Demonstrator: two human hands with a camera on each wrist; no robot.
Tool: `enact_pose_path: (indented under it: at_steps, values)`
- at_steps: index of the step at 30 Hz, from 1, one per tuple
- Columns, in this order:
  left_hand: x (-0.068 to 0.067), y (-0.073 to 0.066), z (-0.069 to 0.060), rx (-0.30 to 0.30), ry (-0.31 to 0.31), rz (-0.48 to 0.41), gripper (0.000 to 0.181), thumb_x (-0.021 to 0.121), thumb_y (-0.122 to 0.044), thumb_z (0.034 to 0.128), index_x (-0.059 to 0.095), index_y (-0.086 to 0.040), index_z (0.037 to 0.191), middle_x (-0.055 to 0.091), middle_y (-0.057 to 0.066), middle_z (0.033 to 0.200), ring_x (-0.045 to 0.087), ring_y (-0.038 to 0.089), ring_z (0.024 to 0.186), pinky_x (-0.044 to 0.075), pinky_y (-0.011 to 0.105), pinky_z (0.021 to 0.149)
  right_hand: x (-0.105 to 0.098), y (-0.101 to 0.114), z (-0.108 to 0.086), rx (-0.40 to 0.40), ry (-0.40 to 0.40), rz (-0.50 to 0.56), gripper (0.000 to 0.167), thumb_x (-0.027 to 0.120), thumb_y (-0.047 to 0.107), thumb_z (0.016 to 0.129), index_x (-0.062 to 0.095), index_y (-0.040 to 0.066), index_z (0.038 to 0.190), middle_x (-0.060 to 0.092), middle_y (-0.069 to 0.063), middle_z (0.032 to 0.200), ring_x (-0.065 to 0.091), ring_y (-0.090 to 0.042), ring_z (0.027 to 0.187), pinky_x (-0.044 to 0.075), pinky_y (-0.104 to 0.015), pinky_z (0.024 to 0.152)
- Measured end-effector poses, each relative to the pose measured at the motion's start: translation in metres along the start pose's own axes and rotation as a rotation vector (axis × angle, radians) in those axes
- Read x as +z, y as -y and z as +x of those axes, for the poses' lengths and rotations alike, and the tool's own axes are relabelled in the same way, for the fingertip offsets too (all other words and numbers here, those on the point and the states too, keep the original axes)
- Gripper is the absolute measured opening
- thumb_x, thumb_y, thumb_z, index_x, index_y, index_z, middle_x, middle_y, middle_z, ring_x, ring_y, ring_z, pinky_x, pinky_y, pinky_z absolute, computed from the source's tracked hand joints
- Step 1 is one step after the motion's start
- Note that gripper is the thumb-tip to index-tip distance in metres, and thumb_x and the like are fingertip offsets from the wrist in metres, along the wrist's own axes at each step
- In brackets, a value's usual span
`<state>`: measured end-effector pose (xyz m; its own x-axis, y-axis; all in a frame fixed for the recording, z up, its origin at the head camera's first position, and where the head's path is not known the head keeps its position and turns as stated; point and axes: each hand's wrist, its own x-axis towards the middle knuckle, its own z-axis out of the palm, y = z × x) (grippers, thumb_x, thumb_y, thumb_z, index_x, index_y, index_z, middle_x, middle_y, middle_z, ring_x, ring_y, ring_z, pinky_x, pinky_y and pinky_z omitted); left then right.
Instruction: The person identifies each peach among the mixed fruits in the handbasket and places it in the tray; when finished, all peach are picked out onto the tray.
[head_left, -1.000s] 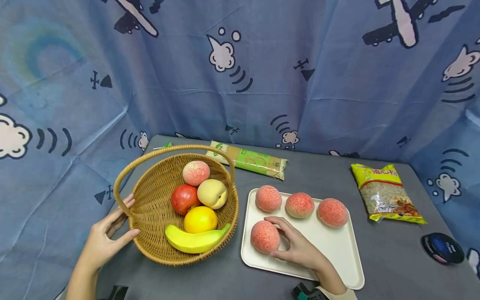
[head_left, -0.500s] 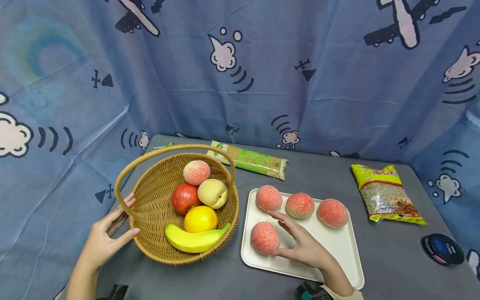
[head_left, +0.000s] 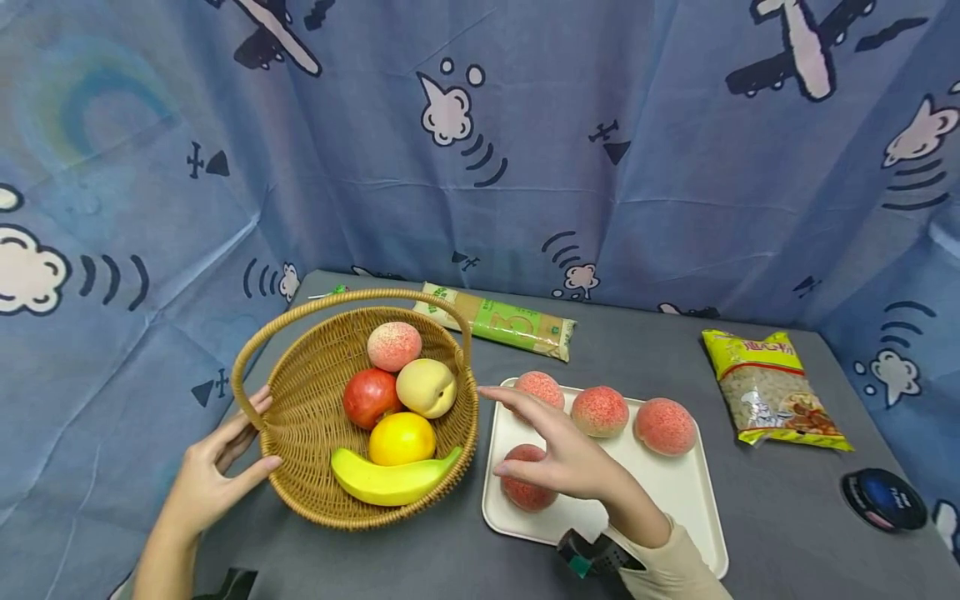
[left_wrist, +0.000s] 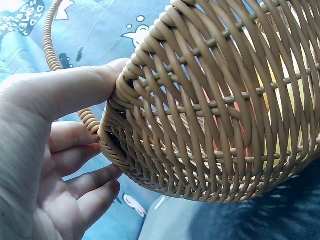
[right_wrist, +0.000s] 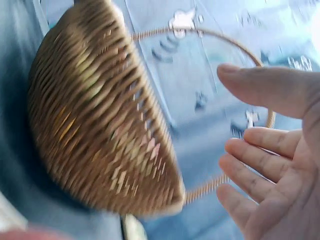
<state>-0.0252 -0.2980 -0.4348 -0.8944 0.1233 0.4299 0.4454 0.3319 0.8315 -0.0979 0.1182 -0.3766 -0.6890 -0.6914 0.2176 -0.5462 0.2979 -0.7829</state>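
Wicker basket (head_left: pixel 303 367) sits on the grey table (head_left: pixel 360 567), left hand (head_left: pixel 213 479) on its left side, pinching the rim between thumb and fingers right by where the handle joins. Left wrist cam backs that up: thumb on one side of the weave, fingertips on the other.

Right hand (head_left: pixel 566 450) is just off to the right of the basket, fingers out and thumb spread well away from them. From the head cam its index fingertip overlaps the edge of the basket's rim, but honestly can't tell if they're touching. Right wrist view is pretty blurry on the wicker too.

Inside the basket you've got a pink peach (head_left: pixel 394 347) at the back, a red apple (head_left: pixel 367 400) and a pale yellow peach (head_left: pixel 426 388) next, then a yellow citrus fruit (head_left: pixel 401 439), and a banana (head_left: pixel 386 482) nearest the front rim.

Right of the basket is a white tray (head_left: pixel 678 492) with four reddish peaches: a back row of three, plus a front peach (head_left: pixel 532 497) closest to the basket, partly behind the right thumb. Noodle packet (head_left: pixel 498 321) lies behind the basket, toward its right; yellow food bag (head_left: pixel 776 387) is well off to its right.
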Motion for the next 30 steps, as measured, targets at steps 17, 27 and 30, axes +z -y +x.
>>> enact_pose_path:
  at_steps: [17, 27, 30]
  values:
    - [0.000, 0.001, 0.002, -0.008, -0.003, 0.062, 0.071, 0.067, 0.021, 0.0730, 0.041, 0.011, 0.138, 0.036, 0.020, 0.149, 0.038, 0.004, 0.136, 0.038, 0.013, 0.106, 0.023, 0.029, 0.144, -0.051, 0.122, -0.030, 0.070, 0.074, 0.023, 0.082, 0.041, 0.008, 0.142, 0.044, -0.005, 0.145, 0.043, -0.022, 0.133, 0.037, -0.035, 0.114]
    - [0.001, 0.002, 0.001, 0.010, -0.005, 0.047, 0.072, 0.067, 0.022, 0.0721, 0.041, 0.011, 0.138, 0.036, 0.017, 0.150, 0.038, 0.005, 0.136, 0.038, 0.012, 0.106, 0.037, 0.006, 0.178, 0.129, 0.165, -0.006, 0.069, 0.073, 0.018, 0.083, 0.040, 0.009, 0.144, 0.043, -0.006, 0.146, 0.041, -0.024, 0.134, 0.042, -0.041, 0.110]
    - [0.001, 0.002, 0.001, 0.008, -0.006, 0.065, 0.072, 0.068, 0.021, 0.0722, 0.041, 0.010, 0.138, 0.036, 0.017, 0.150, 0.037, 0.004, 0.136, 0.038, 0.012, 0.106, 0.040, -0.003, 0.179, 0.167, 0.162, -0.030, 0.070, 0.074, 0.018, 0.083, 0.040, 0.006, 0.143, 0.045, -0.009, 0.145, 0.044, -0.024, 0.131, 0.044, -0.038, 0.107]
